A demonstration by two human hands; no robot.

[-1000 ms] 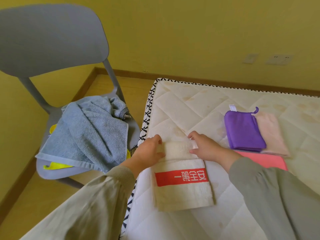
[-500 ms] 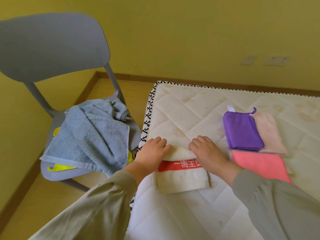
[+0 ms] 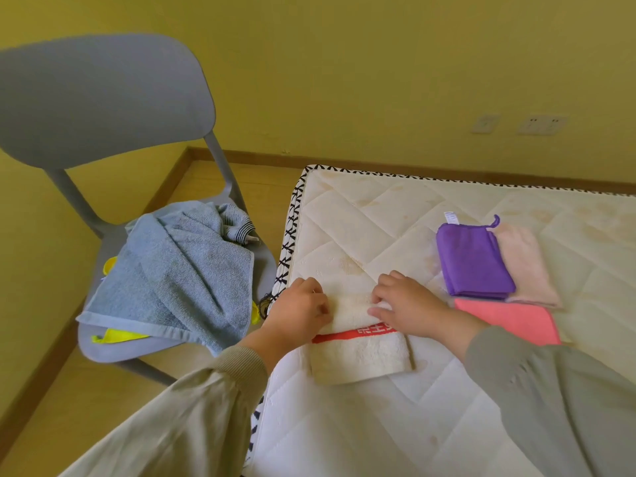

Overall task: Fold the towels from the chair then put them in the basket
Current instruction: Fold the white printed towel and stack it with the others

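My left hand and right hand lay side by side on the far fold of the cream towel, fingers curled and pinching its rolled edge, one hand at each end. The towel rested on the mattress near the corner closest to me, its long axis running left to right, the red printed band just below my knuckles. The free portion extended toward me, so I judged the next fold would draw the pinched edge toward my body; both hands were equally near. To the right, well clear of the towel, lay the folded purple cloth, the pale pink cloth touching it, and the coral cloth. To the left, the blue towel covered the chair seat, over something yellow. No basket was in view.
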